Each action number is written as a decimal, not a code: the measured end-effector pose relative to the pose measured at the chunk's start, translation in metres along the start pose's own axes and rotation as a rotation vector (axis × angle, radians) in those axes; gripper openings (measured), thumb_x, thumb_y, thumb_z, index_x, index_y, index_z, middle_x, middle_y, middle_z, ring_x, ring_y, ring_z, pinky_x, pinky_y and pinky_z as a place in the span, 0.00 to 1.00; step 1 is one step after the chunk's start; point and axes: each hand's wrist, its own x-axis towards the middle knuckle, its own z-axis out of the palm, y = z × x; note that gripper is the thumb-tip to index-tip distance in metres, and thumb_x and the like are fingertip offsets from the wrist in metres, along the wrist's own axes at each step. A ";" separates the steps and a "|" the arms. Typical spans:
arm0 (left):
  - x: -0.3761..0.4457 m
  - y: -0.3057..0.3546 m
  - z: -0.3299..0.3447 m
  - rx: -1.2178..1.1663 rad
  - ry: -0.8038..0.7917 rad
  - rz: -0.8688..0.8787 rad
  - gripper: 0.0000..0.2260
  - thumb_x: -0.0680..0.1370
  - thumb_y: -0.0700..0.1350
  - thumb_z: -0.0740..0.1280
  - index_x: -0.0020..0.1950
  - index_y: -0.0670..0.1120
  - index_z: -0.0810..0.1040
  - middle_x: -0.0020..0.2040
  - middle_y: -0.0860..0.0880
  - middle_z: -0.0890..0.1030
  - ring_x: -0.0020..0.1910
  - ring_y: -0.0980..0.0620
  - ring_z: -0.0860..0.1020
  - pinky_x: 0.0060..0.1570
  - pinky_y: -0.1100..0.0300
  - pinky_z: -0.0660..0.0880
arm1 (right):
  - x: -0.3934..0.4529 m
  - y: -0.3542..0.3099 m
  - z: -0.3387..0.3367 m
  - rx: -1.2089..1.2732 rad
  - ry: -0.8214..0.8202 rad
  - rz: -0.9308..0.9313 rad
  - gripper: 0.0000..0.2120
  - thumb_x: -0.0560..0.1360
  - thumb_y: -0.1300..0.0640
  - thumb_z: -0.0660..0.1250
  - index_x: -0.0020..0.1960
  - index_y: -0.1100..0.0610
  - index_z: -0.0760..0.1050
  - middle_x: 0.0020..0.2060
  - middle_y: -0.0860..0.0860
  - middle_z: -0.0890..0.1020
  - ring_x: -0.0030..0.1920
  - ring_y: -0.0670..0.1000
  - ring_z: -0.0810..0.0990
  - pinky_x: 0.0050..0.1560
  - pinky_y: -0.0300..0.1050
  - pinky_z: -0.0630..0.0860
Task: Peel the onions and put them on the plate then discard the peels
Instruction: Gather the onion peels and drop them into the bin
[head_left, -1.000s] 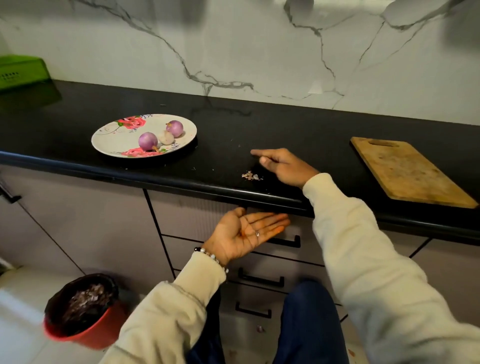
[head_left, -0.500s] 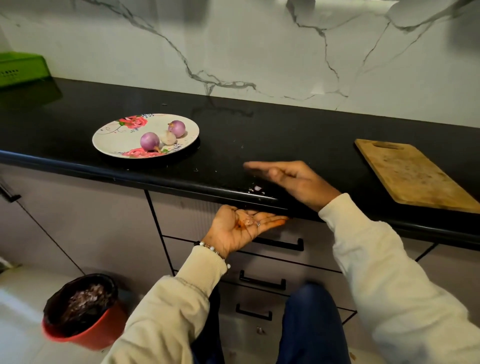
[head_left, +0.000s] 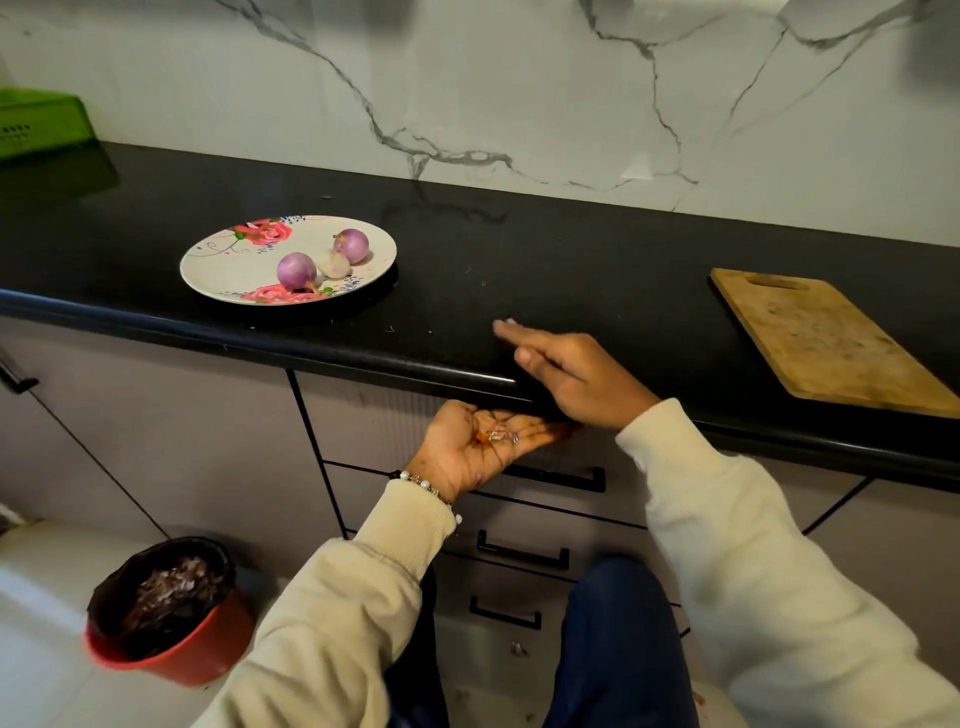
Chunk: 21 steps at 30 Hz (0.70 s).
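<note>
Three peeled onions (head_left: 332, 257) are sitting on the flowered plate (head_left: 223, 262) at the upper left of the frame, two purple ones with a smaller pale one between them, all close together toward the plate's right side. The plate is resting on the black counter (head_left: 571, 270) near its front edge. A few small peel scraps (head_left: 496, 435) are lying in the palm of the left hand (head_left: 480, 449), which is cupping upward with fingers relaxed just under the counter's edge at centre frame. The right hand (head_left: 576, 379) is lying flat, fingers straight and together, over the counter edge directly above the left palm, holding nothing. Both hands are well apart from the plate. At lower left, a red bin (head_left: 171, 618) lined with a black bag is holding a heap of brown peels (head_left: 169, 590). A wooden cutting board (head_left: 826, 343) is lying at the right.
</note>
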 end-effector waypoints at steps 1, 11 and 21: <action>0.000 0.001 0.000 -0.015 0.010 0.002 0.28 0.84 0.51 0.50 0.69 0.26 0.64 0.66 0.24 0.67 0.70 0.28 0.64 0.67 0.34 0.58 | 0.007 0.002 -0.002 -0.021 0.001 0.060 0.21 0.85 0.59 0.55 0.76 0.61 0.61 0.75 0.55 0.65 0.77 0.49 0.60 0.77 0.43 0.56; -0.002 0.000 0.003 -0.016 0.024 0.081 0.25 0.84 0.52 0.52 0.67 0.32 0.71 0.61 0.27 0.75 0.63 0.31 0.73 0.61 0.35 0.66 | -0.007 -0.004 -0.005 0.123 -0.146 -0.059 0.20 0.81 0.55 0.57 0.70 0.60 0.72 0.68 0.56 0.77 0.70 0.50 0.73 0.71 0.43 0.69; -0.012 0.001 0.003 -0.054 0.071 0.161 0.20 0.83 0.48 0.54 0.53 0.34 0.78 0.44 0.34 0.83 0.38 0.38 0.84 0.33 0.45 0.81 | -0.014 -0.022 0.038 0.370 0.046 -0.116 0.18 0.79 0.59 0.60 0.68 0.61 0.74 0.65 0.57 0.79 0.67 0.51 0.76 0.68 0.46 0.73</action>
